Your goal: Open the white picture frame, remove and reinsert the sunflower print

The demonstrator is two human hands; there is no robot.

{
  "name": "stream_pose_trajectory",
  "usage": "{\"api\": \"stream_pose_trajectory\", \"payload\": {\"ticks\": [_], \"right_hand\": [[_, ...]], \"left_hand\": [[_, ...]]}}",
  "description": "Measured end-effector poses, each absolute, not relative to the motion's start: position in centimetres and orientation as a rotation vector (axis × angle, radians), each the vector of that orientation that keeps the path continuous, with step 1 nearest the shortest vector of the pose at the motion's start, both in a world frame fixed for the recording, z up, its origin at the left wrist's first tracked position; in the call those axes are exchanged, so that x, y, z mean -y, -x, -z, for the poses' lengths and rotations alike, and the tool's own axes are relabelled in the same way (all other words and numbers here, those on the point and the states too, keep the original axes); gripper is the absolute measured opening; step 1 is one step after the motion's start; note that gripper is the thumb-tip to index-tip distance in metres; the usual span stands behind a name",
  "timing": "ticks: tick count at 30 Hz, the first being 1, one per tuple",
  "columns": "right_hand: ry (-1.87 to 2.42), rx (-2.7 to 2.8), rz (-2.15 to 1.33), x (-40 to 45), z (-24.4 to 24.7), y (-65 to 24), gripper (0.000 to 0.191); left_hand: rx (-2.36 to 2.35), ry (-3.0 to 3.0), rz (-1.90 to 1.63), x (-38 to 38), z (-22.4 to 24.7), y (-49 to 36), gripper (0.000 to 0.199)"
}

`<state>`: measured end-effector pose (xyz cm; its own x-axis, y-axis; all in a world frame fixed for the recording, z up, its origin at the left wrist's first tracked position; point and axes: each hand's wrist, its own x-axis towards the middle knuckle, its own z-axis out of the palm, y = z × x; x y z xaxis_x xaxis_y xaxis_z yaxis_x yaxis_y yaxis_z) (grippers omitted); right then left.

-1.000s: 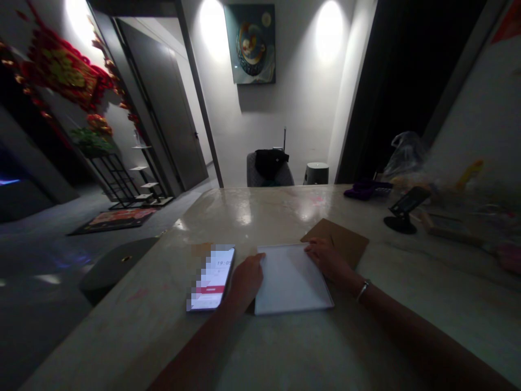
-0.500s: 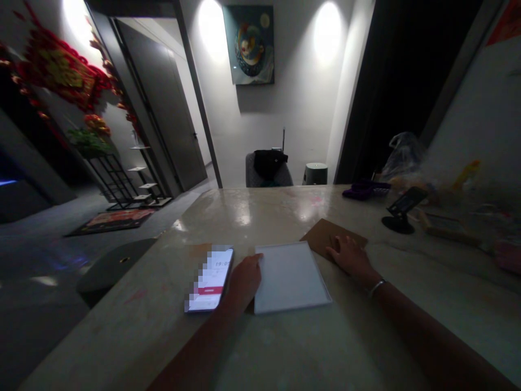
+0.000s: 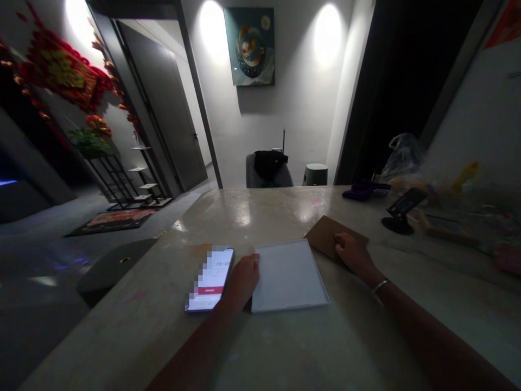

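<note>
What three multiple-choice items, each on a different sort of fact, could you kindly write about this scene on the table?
1. Where does the right hand rest?
A) on the brown card sheet
B) on the phone stand
C) on the purple cloth

2. What colour is the bangle on the right wrist?
A) red
B) silver
C) green

3. What state is the smartphone beside the left hand in?
A) face down
B) screen dark
C) screen lit

Answers:
1 A: the fingers lie flat on the card.
2 B: the thin band shows a metallic silver.
3 C: its bright screen faces up, though blurred.
</note>
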<state>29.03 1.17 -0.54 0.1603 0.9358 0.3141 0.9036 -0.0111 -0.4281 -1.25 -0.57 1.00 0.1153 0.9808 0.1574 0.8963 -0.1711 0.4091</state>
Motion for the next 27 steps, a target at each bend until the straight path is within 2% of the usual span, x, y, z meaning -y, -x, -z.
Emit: {"api": "stream_pose_trajectory", "payload": {"ticks": [9, 13, 20, 27], "right_hand": [[1.797, 1.691, -0.156, -0.5, -1.3, -29.1, 0.033], [1.650, 1.855, -0.286, 1.3, -2.3, -25.5, 0.033], [1.466, 2.258, -0.233, 4.7, -3.3, -19.9, 0.035], [1.341, 2.289, -0.373, 5.7, -3.7, -18.3, 0.031]], "left_hand": [[-1.855, -2.191, -0.594, 0.5, -1.0, 1.3, 0.037], [-1.835, -2.186, -0.596, 0.5, -1.1, 1.3, 0.035], [-1.841, -2.146, -0.629, 1.2, -1.6, 1.4, 0.037], [-1.790, -2.140, -0.670, 1.9, -2.6, 0.8, 0.035]]}}
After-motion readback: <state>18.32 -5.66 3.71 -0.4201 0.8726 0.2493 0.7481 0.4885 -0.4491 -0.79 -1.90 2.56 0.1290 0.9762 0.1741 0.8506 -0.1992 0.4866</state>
